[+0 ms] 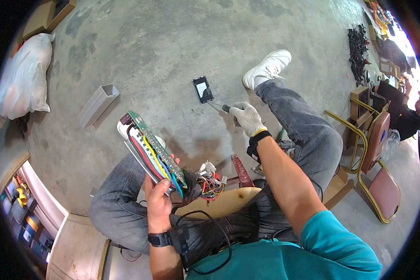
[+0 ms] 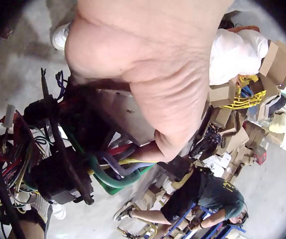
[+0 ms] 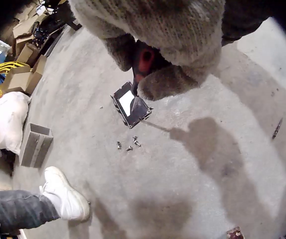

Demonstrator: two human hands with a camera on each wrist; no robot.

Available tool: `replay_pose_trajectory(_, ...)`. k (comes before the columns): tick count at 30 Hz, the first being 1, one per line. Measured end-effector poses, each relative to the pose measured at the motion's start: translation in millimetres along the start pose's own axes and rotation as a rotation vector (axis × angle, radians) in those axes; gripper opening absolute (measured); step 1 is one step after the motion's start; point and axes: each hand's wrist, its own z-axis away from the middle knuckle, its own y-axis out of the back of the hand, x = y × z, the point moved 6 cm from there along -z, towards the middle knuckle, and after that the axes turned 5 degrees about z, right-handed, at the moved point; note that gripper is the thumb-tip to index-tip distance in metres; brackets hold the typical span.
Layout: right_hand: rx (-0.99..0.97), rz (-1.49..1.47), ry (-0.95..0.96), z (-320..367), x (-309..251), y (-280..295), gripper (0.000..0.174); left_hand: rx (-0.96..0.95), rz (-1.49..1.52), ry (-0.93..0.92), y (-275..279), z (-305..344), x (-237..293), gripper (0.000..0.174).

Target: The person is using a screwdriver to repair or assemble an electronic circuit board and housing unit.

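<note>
The bare left hand (image 1: 159, 198) grips the lower end of a long assembly with a green circuit board (image 1: 156, 144) and red, black, yellow and blue wires; its thumb lies over the wires (image 2: 120, 169) in the left wrist view. The gloved right hand (image 1: 247, 118) holds a tool with a red and black handle (image 3: 146, 60), its thin shaft pointing toward the floor. Beyond the shaft a small black rectangular part (image 1: 202, 89) with a white label lies flat on the floor. Several small screws (image 3: 129, 148) lie beside that part.
A grey rectangular metal tube (image 1: 98, 105) stands on the floor at left, near a white sack (image 1: 29, 77). A bundle of thin wires (image 1: 211, 186) sits between the legs by a red metal piece (image 1: 241, 170). Chairs (image 1: 386, 189) are at right. Another person (image 2: 207, 199) is bent over in the background.
</note>
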Motion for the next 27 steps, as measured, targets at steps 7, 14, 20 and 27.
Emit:
replay_pose_trajectory(7,-0.094,0.021,-0.002,6,2,-7,0.043,0.007,-0.001,-0.001,3,0,-2,0.082)
replay_pose_trajectory(14,-0.165,-0.046,-0.020,22,-1,-25,0.032,0.035,-0.012,-0.013,5,0,-3,0.082)
replay_pose_trajectory(20,-0.198,0.043,-0.011,24,9,-35,0.034,0.039,-0.006,-0.011,5,0,-2,0.081)
replay_pose_trajectory(27,-0.243,0.010,-0.030,31,10,-38,0.038,0.052,-0.011,-0.007,4,0,-3,0.081)
